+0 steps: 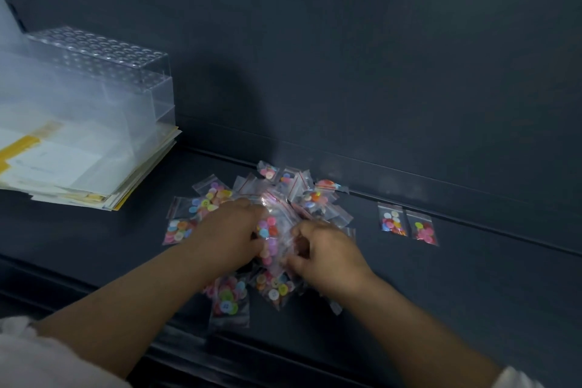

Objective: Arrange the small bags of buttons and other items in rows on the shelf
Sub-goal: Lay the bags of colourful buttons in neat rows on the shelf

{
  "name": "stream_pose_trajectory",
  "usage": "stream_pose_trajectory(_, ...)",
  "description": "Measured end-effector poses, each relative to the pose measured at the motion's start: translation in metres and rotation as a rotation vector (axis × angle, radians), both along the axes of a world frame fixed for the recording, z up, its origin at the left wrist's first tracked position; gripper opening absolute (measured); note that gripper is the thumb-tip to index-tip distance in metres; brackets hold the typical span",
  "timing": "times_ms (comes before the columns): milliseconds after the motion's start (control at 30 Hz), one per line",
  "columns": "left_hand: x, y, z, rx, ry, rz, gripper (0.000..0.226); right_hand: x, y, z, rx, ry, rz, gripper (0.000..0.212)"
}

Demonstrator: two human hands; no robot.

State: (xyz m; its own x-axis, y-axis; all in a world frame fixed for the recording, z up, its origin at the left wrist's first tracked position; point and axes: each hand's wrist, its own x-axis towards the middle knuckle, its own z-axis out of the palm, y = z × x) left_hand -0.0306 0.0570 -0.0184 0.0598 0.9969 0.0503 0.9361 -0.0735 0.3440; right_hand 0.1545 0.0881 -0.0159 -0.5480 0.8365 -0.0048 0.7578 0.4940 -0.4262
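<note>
A loose pile of small clear bags of coloured buttons point(293, 192) lies on the dark shelf point(472, 287). Both my hands are in the middle of the pile. My left hand point(230, 230) and my right hand point(324, 252) have their fingers curled round a bunch of button bags point(272, 230) held between them. Two button bags point(407, 224) lie flat side by side to the right of the pile, near the shelf's back wall.
A stack of papers and envelopes point(78, 167) lies at the left of the shelf, with a clear plastic rack with holes point(104, 72) on top. The dark back wall point(378, 72) rises behind. The shelf's front lip point(252, 353) runs below my forearms.
</note>
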Motion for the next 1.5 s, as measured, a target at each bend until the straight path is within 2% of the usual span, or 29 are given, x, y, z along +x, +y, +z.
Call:
stream_pose_trajectory(100, 0.002, 0.002, 0.002, 0.03, 0.004, -0.031, 0.038, -0.002, 0.001, -0.003, -0.074, 0.065, -0.046, 0.026)
stream_pose_trajectory(233, 0.0, 0.005, 0.0, 0.083, -0.025, -0.046, 0.02, -0.005, 0.0, -0.002, -0.099, 0.095, -0.074, 0.018)
stream_pose_trajectory(367, -0.004, 0.011, -0.003, 0.1, -0.016, 0.003, 0.02, -0.008, -0.003, 0.003, -0.067, 0.068, -0.06, 0.028)
stream_pose_trajectory(433, -0.005, 0.012, -0.001, 0.129, -0.068, 0.07, 0.021, -0.008, -0.004, 0.002, -0.044, 0.092, -0.025, 0.031)
stream_pose_trajectory(567, -0.008, 0.012, 0.004, 0.065, -0.336, 0.224, 0.017, -0.006, -0.007, -0.006, -0.032, 0.081, 0.102, 0.038)
stream_pose_trajectory(700, -0.009, 0.014, 0.009, -0.048, -0.667, 0.355, 0.027, -0.006, -0.005, -0.009, -0.038, 0.093, 0.152, 0.042)
stream_pose_trajectory(800, -0.006, 0.011, 0.017, -0.116, -0.921, 0.465, 0.025, -0.008, -0.001, -0.01, 0.005, 0.079, 0.157, 0.035)
stream_pose_trajectory(867, -0.005, 0.01, 0.022, -0.148, -1.022, 0.502, 0.023, -0.01, 0.0, -0.011, 0.034, 0.106, 0.146, 0.029)
stream_pose_trajectory(967, -0.004, 0.009, 0.027, -0.207, -1.156, 0.534, 0.021, -0.01, 0.0, -0.012, 0.01, 0.194, 0.122, 0.019)
stream_pose_trajectory(1067, -0.001, 0.01, 0.031, -0.264, -1.275, 0.563, 0.019, -0.012, -0.003, -0.007, -0.08, 0.385, 0.067, 0.006)
stream_pose_trajectory(1133, 0.003, 0.01, 0.032, -0.283, -1.336, 0.543, 0.014, -0.011, -0.005, 0.002, -0.224, 0.562, -0.011, 0.018)
stream_pose_trajectory(1267, 0.013, 0.012, 0.033, -0.277, -1.331, 0.44, 0.007, 0.003, -0.002, 0.021, -0.37, 0.744, -0.1, 0.019)
stream_pose_trajectory(1367, 0.025, 0.021, 0.029, -0.243, -1.263, 0.439, 0.015, 0.014, 0.004, 0.023, -0.365, 0.7, -0.143, 0.019)
stream_pose_trajectory(1500, 0.044, 0.033, 0.023, -0.131, -1.037, 0.512, 0.017, 0.025, 0.009, 0.019, -0.391, 0.637, -0.209, 0.025)
